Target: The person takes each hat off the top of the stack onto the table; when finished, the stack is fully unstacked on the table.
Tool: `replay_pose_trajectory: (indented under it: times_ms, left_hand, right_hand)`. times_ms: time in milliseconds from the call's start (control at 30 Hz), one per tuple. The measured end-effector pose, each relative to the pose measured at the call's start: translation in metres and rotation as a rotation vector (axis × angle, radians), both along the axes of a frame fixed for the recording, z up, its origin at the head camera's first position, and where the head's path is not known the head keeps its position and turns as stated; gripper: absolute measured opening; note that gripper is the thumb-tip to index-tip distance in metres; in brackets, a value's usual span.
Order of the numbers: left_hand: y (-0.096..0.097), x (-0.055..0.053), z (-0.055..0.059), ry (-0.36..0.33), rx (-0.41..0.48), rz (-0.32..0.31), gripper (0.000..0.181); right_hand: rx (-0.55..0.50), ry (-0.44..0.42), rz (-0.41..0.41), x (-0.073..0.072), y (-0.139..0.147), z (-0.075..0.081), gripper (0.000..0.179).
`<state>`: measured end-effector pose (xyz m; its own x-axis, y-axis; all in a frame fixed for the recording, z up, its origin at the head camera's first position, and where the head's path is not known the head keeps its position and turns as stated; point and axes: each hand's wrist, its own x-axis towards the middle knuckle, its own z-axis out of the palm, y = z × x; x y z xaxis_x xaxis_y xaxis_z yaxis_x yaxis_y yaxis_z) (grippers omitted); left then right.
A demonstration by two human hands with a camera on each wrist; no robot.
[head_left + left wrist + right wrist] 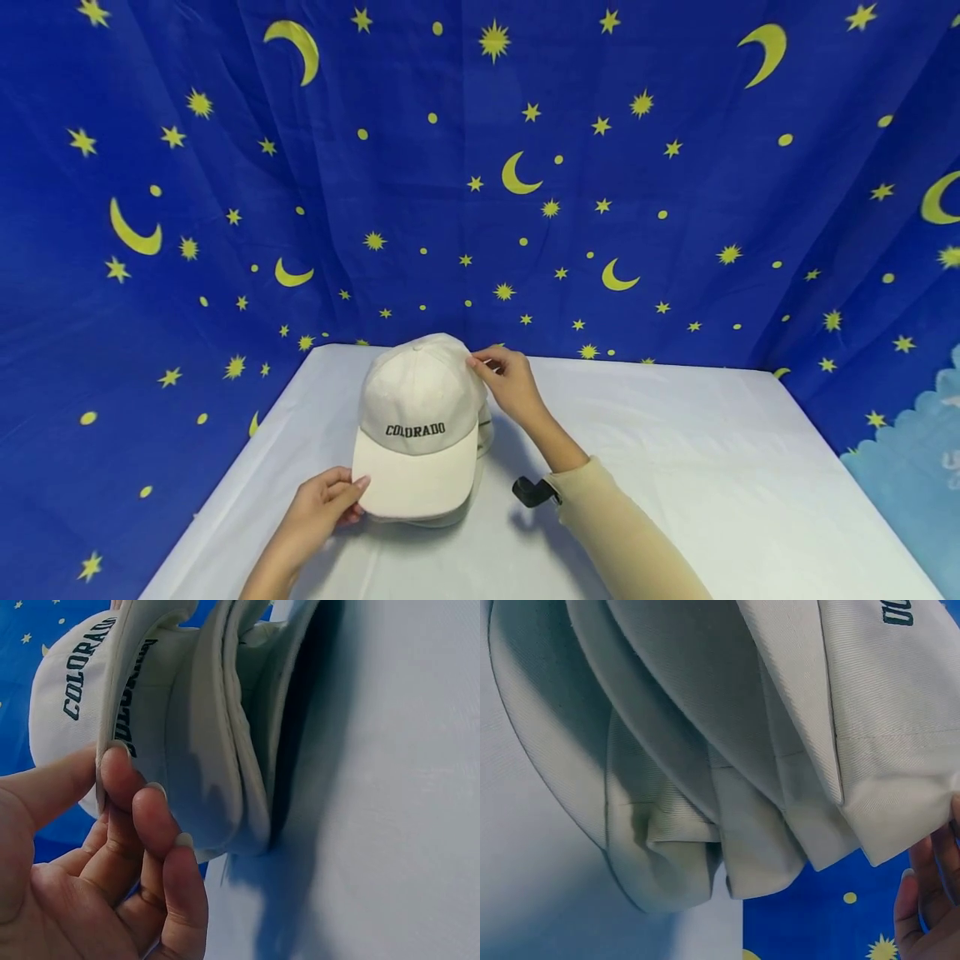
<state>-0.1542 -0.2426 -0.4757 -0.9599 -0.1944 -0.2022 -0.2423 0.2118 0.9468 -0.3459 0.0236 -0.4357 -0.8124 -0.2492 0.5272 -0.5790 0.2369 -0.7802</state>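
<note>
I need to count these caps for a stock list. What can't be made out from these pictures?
- How many caps: in the head view the top cap covers the stack; the wrist views show nested brims but cut them off.
- Lower caps' lettering: mostly hidden under the brims.
- Right hand: its grip is behind the crown; the right wrist view shows only fingertips at the edge.
- Left hand thumb: partly hidden.

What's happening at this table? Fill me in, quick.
A person is handling a stack of white caps on a white table. The left hand pinches the brim of the top cap, the one lettered COLORADO, near its front corner. The right hand grips that cap's crown at the back. The wrist views show several brims nested beneath it. A blue backdrop with moons and stars hangs behind.
</note>
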Motion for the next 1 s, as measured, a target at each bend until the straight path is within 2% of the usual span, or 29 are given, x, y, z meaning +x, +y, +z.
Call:
replay_pose_trajectory:
  times_ms: [333, 567, 833, 1000]
  left_hand:
    - [0.003, 0.002, 0.012, 0.026, 0.062, 0.040, 0.031]
    - [0.004, 0.001, 0.017, 0.056, 0.080, 0.029, 0.028]
    - [0.008, 0.001, 0.024, 0.059, 0.081, 0.024, 0.029]
    - [0.011, 0.001, 0.029, 0.079, 0.083, -0.007, 0.029]
  right_hand:
    - [-0.010, 0.025, -0.003, 0.002, 0.002, 0.010, 0.014]
    - [-0.023, 0.061, -0.006, 0.003, 0.002, 0.021, 0.014]
    - [-0.021, 0.047, 0.001, 0.003, 0.004, 0.035, 0.015]
    - [-0.046, 0.045, 0.008, 0.004, 0.006, 0.043, 0.015]
